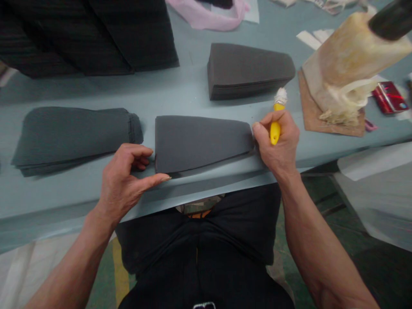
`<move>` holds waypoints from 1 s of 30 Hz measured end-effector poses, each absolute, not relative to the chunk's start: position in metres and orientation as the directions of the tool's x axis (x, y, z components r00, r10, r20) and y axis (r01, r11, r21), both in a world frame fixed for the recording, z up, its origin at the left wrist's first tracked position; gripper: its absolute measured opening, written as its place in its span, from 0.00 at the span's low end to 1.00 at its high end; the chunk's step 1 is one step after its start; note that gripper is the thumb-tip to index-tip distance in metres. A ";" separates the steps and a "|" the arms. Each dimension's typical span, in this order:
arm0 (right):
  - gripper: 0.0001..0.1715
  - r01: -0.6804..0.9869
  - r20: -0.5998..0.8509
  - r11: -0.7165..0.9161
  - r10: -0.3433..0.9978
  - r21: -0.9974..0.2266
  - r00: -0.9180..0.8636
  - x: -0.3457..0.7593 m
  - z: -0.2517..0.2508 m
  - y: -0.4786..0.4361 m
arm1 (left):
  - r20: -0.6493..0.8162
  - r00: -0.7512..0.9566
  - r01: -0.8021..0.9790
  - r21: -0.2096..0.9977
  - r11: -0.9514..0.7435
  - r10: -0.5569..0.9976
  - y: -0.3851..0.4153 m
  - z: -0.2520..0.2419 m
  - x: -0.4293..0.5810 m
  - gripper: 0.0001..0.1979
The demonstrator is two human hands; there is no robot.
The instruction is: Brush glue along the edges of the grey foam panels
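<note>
In front of me lies a stack of dark grey tapered pieces [202, 143], its wide end to the left. My left hand [127, 176] is at that wide end, thumb along the near corner and fingers bent, apart from the thumb. At the narrow end, my right hand [278, 137] holds a small brush with a yellow handle [275, 128]; its white-crusted bristles point away from me. The right thumb and fingertip are at the stack's tip. Left of it is a pile of dark green-grey fabric pieces [74, 133]. A thicker grey stack [251, 71] sits behind.
Tall black stacks [90, 34] stand at the back left. At the right, a glue-stained container [350, 60] rests on a brown board [305, 111]. Beyond it is a red phone-like object [390, 98]. Pink cloth [209, 19] lies at the back. The table's front edge is close to my lap.
</note>
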State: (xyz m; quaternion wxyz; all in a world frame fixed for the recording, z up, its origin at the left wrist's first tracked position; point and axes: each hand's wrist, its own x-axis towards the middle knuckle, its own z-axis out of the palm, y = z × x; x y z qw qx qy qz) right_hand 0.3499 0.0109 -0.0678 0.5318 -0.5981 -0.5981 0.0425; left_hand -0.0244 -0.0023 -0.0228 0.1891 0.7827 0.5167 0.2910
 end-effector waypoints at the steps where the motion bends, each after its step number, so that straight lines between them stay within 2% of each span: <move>1: 0.13 0.673 0.586 0.283 0.762 -0.683 0.274 0.350 -0.067 0.011 | 0.258 0.304 0.698 0.595 -0.399 0.917 -0.002 -0.023 -0.025 0.30; 14: 0.13 0.673 0.584 0.282 0.764 -0.684 0.273 0.349 -0.066 0.009 | 0.229 0.310 0.682 0.622 -0.384 0.923 0.000 -0.021 -0.032 0.30; 22: 0.10 0.667 0.573 0.264 0.764 -0.697 0.297 0.345 -0.059 0.009 | 0.220 0.326 0.698 0.599 -0.392 0.919 0.001 -0.021 -0.031 0.33; 27: 0.09 0.599 0.464 0.203 0.826 -0.775 0.320 0.335 -0.046 0.005 | 0.143 0.314 0.699 0.634 -0.331 0.939 0.001 -0.021 -0.042 0.32; 30: 0.11 0.547 0.404 0.184 0.859 -0.817 0.315 0.333 -0.042 0.004 | 0.145 0.299 0.696 0.643 -0.319 0.943 0.003 -0.025 -0.057 0.22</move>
